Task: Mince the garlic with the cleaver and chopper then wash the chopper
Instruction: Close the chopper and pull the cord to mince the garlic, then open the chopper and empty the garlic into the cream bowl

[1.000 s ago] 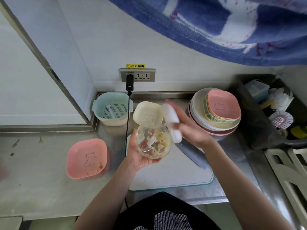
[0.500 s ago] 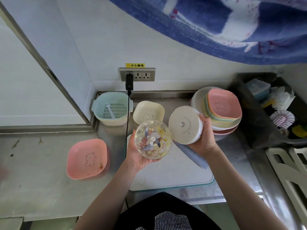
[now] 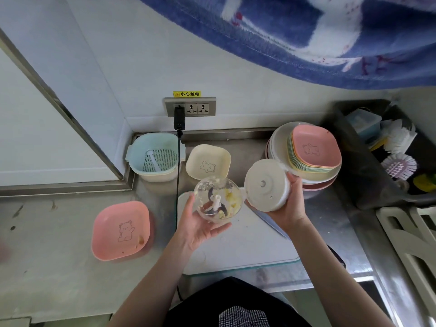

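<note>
My left hand (image 3: pixel 198 226) cups the clear round plastic chopper bowl (image 3: pixel 218 200), mouth tipped toward me, minced garlic (image 3: pixel 230 200) clinging inside (blade shaft upright). My right hand (image 3: pixel 291 204) grips the white round chopper lid (image 3: pixel 266 185) just beside it, over the white cutting board (image 3: pixel 247 246).

You face a pale wall (image 3: pixel 236 74) with a socket plate (image 3: pixel 190 106) set low on it. Below runs a steel counter (image 3: pixel 47 267), and a metal frame (image 3: pixel 59 107) slants across the left. Soft, even light.
</note>
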Tool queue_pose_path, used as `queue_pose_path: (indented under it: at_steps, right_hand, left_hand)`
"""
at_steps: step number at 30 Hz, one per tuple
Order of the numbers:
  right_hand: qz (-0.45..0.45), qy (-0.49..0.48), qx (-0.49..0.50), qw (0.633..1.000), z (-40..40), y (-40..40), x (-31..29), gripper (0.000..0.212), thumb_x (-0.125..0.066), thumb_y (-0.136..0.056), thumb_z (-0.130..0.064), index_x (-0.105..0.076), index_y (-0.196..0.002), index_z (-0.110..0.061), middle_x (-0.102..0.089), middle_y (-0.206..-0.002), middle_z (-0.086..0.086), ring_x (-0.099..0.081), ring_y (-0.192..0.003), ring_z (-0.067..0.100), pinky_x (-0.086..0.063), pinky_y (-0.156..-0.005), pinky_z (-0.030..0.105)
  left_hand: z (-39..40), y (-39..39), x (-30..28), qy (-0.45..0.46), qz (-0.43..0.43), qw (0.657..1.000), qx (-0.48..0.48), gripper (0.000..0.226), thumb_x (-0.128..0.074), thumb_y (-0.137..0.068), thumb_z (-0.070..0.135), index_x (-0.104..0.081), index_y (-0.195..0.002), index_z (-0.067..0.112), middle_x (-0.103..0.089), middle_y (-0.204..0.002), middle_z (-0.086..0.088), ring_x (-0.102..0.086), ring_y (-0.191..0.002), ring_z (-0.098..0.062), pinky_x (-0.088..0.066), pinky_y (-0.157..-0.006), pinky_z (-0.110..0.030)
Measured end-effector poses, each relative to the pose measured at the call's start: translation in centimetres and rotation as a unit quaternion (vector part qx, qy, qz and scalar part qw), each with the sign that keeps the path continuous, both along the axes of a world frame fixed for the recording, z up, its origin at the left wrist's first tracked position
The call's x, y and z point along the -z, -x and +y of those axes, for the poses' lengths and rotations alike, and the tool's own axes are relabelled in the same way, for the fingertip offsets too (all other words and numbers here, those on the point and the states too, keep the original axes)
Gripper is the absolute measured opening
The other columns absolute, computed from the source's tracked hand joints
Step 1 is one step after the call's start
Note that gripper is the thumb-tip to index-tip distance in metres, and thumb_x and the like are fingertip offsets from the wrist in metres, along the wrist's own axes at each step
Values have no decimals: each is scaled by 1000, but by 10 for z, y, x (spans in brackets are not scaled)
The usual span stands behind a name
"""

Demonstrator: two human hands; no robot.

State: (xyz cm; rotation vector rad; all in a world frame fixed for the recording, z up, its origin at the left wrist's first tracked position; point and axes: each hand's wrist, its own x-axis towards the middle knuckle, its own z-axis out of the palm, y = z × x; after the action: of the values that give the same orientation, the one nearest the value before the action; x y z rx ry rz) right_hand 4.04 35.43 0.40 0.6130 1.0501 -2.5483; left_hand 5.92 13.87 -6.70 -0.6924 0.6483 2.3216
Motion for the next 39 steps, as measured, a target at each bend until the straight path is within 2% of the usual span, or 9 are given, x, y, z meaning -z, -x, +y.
queue_pose_path:
  at_steps: [4,7,9,12,16,20,24,31,39]
  right_hand:
    - [22,-180,-27,983,0,0,6,56,-56,-71,-56,-61,-120,-30,-61,-124,6,-55,-115,27,-46,-96,52]
    - [79,-381,-45,920,6,-3,21,54,-58,-71,-55,-52,-124,-46,-58,-124,-11,-57,-112,13,-50,-94,39]
    - [50,-361,-58,930,10,-5,29,58,-59,-69,-62,-49,-124,-46,-53,-132,-4,-55,-116,18,-48,-96,45]
    - [-92,-163,-5,982,18,-4,33,53,-53,-77,-62,-57,-116,-26,-60,-118,12,-60,-101,30,-46,-90,47]
    - [-171,-18,122,978,36,-4,41,49,-55,-78,-55,-60,-113,-20,-58,-120,17,-54,-110,40,-42,-90,65]
    - [-238,-122,213,940,57,-5,51,49,-56,-82,-55,-53,-118,-22,-57,-112,13,-56,-98,33,-53,-69,52]
    - [-291,-277,269,875,83,-14,64,63,-47,-88,-59,-48,-131,-13,-54,-118,13,-56,-98,33,-55,-77,49]
    - [-297,-468,258,792,97,-19,75,54,-28,-100,-41,-50,-131,-3,-53,-129,24,-51,-116,44,-43,-98,52]
    - [-279,-567,154,760,99,-17,77,54,-28,-100,-39,-41,-135,1,-45,-137,25,-41,-125,43,-33,-106,48]
  left_hand:
    - [3,2,1,36,-32,999,-7,65,-53,-82,57,-56,-119,4,-61,-117,-25,-62,-101,-42,-53,-79,-58]
    - [2,5,6,62,-37,997,-14,62,-49,-86,59,-55,-122,8,-60,-121,-23,-62,-103,-39,-55,-79,-55]
    - [1,6,8,77,-40,996,-15,61,-48,-85,61,-54,-123,13,-61,-119,-20,-60,-103,-34,-53,-80,-50]
    - [-2,4,7,91,-46,994,-25,57,-45,-86,60,-54,-120,15,-62,-112,-19,-57,-98,-30,-46,-79,-42]
    - [-8,1,9,102,-47,992,-51,49,-46,-91,52,-55,-121,14,-59,-121,-20,-56,-109,-36,-46,-89,-47]
    - [-12,2,14,172,-60,982,-56,47,-54,-91,45,-55,-119,7,-62,-114,-21,-62,-103,-33,-52,-86,-43]
    - [-5,6,14,283,-57,957,-24,36,-58,-92,39,-54,-112,10,-63,-101,-15,-60,-95,-27,-49,-88,-37]
    - [9,3,8,451,56,891,19,23,-55,-96,31,-62,-97,10,-65,-81,-3,-65,-71,-20,-57,-53,-29]
    - [-1,6,11,578,67,813,-19,30,-44,-100,36,-61,-93,12,-62,-94,-13,-62,-77,-29,-56,-51,-32]
